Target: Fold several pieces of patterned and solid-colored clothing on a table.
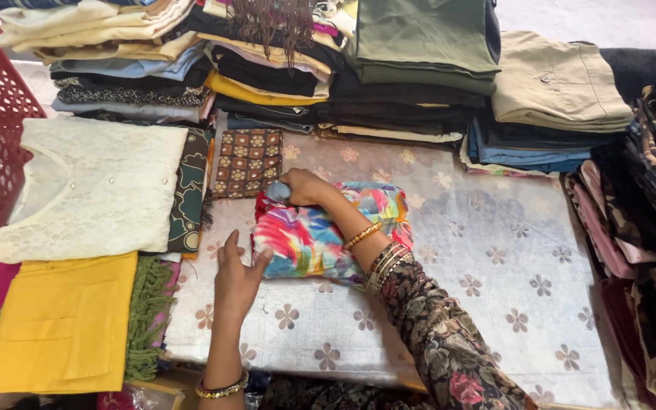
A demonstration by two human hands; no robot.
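- The right hand (305, 187) clenches a small grey object, pressing the bright folded cloth (328, 231).
- The left hand (237, 275), open, steadies its near-left edge.
- Cloth lies mid-table (495, 304); even pressure likely keeps folds flat.

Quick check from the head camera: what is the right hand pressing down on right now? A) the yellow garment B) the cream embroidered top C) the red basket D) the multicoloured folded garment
D: the right hand rests on the far edge of the multicoloured folded garment, gripping a small pale object, while the left hand touches the garment's near-left edge.
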